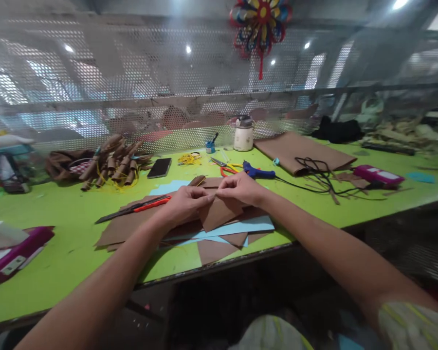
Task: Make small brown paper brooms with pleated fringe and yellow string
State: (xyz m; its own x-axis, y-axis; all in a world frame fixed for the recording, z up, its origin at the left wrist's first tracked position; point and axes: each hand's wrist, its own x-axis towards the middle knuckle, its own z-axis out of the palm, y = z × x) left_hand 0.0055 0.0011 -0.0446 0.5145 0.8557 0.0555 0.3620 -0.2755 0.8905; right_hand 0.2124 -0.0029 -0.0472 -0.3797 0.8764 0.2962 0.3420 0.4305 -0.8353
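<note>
Between my two hands is a small piece of brown paper [221, 214], pinched along its upper edge. My left hand [186, 204] grips it with thumb and forefinger from the left. From the right, my right hand [239, 188] pinches the same edge, its fingers curled. Below them lies a loose stack of brown sheets [124, 231] mixed with light blue paper [255, 224]. Scissors with orange handles [153, 203] rest on the stack beside my left wrist, blades pointing left. Just beyond my right hand is a blue glue gun [257, 171].
On the green table [76, 218] lie a phone [159, 167], rolled brown paper bundles [111, 163] with yellow string, more scissors [228, 166] and a white bottle [244, 133]. A black cable [314, 167] trails right to a magenta power strip [377, 175]. Another magenta strip [18, 253] sits left.
</note>
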